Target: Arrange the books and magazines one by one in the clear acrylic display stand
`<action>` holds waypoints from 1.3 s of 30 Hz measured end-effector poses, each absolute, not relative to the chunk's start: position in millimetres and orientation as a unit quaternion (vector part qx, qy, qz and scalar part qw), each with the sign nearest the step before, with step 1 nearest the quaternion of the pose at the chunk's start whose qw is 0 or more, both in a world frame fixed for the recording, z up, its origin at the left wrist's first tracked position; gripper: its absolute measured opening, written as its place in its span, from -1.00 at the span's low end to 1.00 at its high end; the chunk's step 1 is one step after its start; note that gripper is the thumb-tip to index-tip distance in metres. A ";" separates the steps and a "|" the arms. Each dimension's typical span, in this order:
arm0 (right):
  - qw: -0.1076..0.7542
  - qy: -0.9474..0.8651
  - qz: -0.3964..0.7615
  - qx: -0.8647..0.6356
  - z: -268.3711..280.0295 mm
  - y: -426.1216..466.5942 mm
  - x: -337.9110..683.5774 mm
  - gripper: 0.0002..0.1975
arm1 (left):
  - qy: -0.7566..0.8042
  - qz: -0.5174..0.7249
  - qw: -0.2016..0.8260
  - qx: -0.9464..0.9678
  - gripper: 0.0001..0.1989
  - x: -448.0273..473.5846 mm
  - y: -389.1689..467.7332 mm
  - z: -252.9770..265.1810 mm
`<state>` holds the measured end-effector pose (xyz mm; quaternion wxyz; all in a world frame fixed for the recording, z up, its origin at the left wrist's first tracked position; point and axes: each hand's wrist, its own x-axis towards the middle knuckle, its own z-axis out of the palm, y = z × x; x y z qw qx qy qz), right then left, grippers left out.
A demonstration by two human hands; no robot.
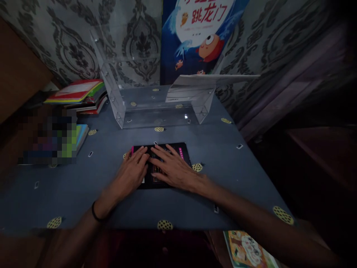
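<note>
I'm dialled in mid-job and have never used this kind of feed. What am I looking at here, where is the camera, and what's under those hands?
There is one picture, taken by a camera worn on a person's head, looking forward and down. No machine is involved: the two bare arms are that person's own. The left hand and the right hand both lie flat, fingers spread, on a black book on a table with a blue cloth. Neither hand grips anything. Behind the book stands a clear plastic stand, with a blue picture book upright against the wall. A stack of books lies to the left, and another book shows at the near edge.
</note>
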<state>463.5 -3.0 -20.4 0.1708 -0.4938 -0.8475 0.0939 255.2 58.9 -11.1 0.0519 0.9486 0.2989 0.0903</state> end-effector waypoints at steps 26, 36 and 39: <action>0.168 -0.874 0.057 -0.452 -10.9 18.6 426.0 -0.63 | 0.314 0.116 0.319 0.887 -0.57 204.1 112.5 8.6; 0.172 -0.899 0.101 -0.390 -11.8 -3.7 413.3 -0.65 | 0.318 0.134 0.289 0.893 -0.59 202.3 110.4 -4.6; 0.169 -0.901 0.113 -0.384 -13.1 -11.9 412.4 -0.64 | 0.326 0.119 0.288 0.893 -0.58 202.7 110.4 -3.3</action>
